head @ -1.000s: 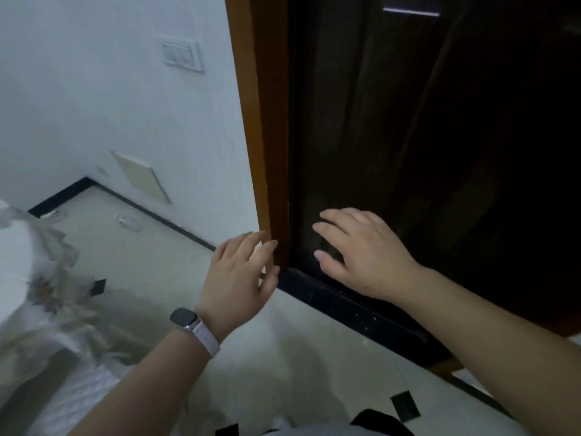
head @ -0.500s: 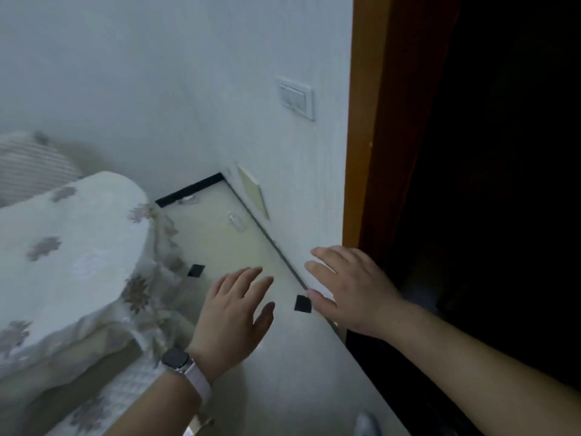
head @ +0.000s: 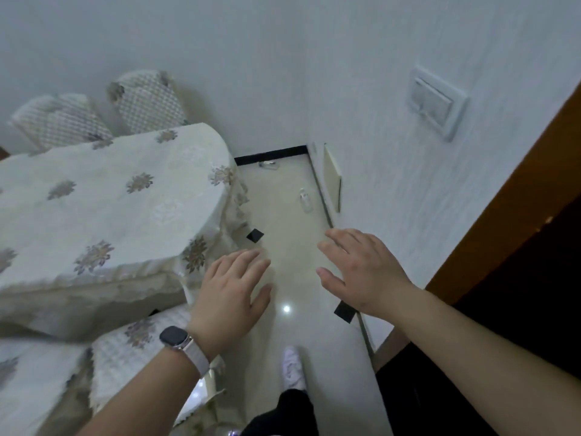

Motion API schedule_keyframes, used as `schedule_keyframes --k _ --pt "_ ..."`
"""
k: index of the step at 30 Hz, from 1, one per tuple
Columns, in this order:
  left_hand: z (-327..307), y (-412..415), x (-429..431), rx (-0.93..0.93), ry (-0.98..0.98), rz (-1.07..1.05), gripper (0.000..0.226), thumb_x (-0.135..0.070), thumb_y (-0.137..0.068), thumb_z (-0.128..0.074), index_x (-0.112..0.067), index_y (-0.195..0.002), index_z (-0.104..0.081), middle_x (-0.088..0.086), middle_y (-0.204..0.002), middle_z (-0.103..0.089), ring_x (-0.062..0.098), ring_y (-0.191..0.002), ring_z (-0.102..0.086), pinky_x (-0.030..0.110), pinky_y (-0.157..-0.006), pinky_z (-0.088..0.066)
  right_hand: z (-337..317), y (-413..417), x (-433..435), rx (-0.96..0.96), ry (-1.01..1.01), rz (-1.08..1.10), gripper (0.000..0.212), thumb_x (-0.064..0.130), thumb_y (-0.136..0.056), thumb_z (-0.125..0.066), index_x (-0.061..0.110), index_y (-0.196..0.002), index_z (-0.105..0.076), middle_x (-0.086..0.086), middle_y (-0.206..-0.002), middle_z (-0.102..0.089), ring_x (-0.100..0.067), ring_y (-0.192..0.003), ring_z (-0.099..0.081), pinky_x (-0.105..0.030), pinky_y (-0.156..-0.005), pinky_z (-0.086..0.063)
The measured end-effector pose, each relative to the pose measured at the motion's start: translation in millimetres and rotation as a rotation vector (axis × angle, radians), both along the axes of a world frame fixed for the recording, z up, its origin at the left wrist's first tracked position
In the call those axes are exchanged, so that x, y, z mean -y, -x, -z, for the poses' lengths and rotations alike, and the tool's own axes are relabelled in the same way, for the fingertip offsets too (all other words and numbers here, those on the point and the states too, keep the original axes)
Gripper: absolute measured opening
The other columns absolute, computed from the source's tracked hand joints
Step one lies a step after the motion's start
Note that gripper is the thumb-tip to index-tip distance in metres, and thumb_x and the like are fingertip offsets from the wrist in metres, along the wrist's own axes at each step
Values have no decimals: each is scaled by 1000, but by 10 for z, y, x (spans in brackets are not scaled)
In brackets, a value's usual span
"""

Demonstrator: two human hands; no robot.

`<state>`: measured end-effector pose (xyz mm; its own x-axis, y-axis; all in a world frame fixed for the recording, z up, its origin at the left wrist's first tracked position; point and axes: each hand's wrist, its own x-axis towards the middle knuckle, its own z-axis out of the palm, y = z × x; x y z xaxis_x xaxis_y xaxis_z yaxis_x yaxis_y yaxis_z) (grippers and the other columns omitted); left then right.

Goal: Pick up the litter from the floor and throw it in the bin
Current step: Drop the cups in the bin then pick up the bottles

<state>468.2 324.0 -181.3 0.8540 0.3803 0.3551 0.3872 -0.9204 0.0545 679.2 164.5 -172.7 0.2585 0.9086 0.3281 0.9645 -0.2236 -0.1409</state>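
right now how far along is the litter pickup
Done: nothing that shows; no bin is in view.
In hand: nothing. The left hand and right hand are held out open, with no grip on anything.
Left: a clear bottle lies on the floor beside the wall, and a small piece of litter lies by the black skirting at the far end.

Head-worn view, down toward floor (head: 292,278)

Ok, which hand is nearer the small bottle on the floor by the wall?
Right. The right hand is open short of the bottle, toward the wall; the left hand is open further back, beside the table. Neither touches it.
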Motion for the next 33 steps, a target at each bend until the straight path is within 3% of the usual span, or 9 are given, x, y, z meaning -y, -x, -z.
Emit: schedule_keyframes --k 5,11,18,33 --pt "180 -424 -606 2 24 -31 42 -40 -88 -50 -17 -119 -66 6 -127 -63 29 -114 -58 40 -98 -36 51 -429 -609 37 23 -24 47 45 -90 -44 11 -115 -66 -11 -125 -63 -30 -109 -60 -42 -87 -50" --pt "169 -1088 -1719 35 109 -45 46 -42 -87 -47 -17 -121 -65 7 -127 -63 30 -112 -58 42 -94 -45 -40 -989 -1595 61 45 34 46 44 -90 -44 12 -115 -65 -10 -123 -63 -29 -107 -60 -42 -85 -51" --pt "188 -1487 -2907 45 124 -60 44 -42 -88 -47 -18 -121 -65 5 -128 -62 30 -114 -58 41 -98 -37 13 -1359 -2642 90 80 80 49 45 -89 -44 11 -116 -66 -10 -122 -64 -31 -105 -62 -42 -85 -51" --pt "572 -2631 -4443 -49 213 -102 43 -42 -89 -48 -20 -121 -63 3 -127 -62 27 -115 -57 43 -99 -44 575 -2660 -4425 -12 139 25 48 46 -87 -45 12 -114 -65 -10 -121 -64 -28 -104 -62 -40 -83 -52"
